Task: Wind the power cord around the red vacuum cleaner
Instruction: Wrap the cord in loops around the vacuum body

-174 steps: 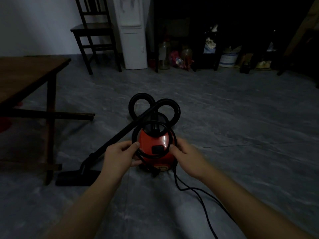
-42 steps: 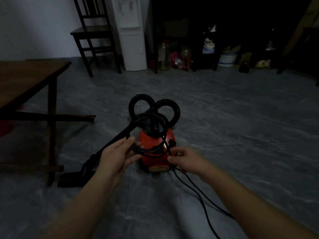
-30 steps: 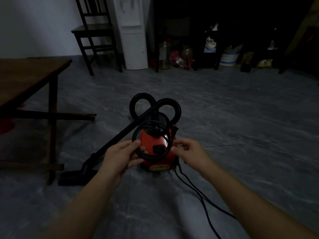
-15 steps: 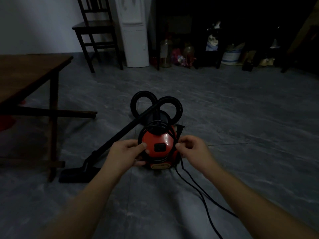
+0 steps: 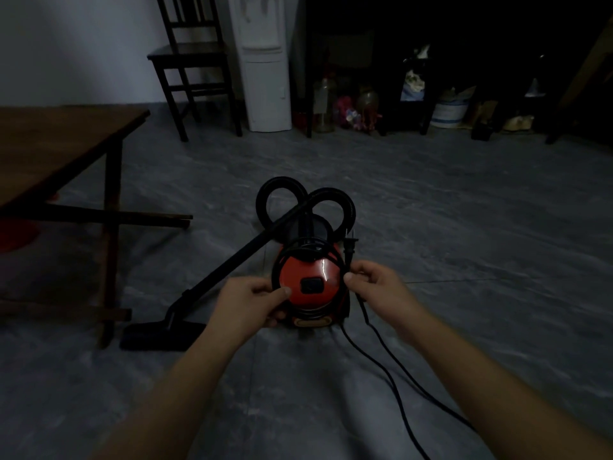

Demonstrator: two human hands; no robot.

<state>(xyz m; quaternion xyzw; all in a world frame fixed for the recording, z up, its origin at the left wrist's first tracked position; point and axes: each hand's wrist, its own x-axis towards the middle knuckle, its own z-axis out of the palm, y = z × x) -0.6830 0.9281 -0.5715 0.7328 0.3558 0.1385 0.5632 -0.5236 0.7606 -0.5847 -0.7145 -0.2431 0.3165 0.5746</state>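
The small red vacuum cleaner point(image 5: 310, 277) stands on the grey floor in the middle of the head view. Black power cord point(image 5: 381, 346) lies in loops around its round top and trails back along the floor toward me in two strands. My left hand point(image 5: 253, 302) pinches the cord loops at the vacuum's left side. My right hand point(image 5: 376, 287) grips the cord at the right side, with the plug point(image 5: 350, 245) sticking up just above my fingers.
The vacuum's black hose point(image 5: 305, 200) curls behind it, and its wand and floor nozzle point(image 5: 159, 335) run off to the left. A wooden table point(image 5: 63, 144) stands at left. A chair point(image 5: 192, 61), a white appliance point(image 5: 263, 61) and dark cluttered shelves point(image 5: 414, 94) line the back.
The cord loops, held up in front of the vacuum a second ago, now lie lower and snug around its top. The plug end has come up at the right side.
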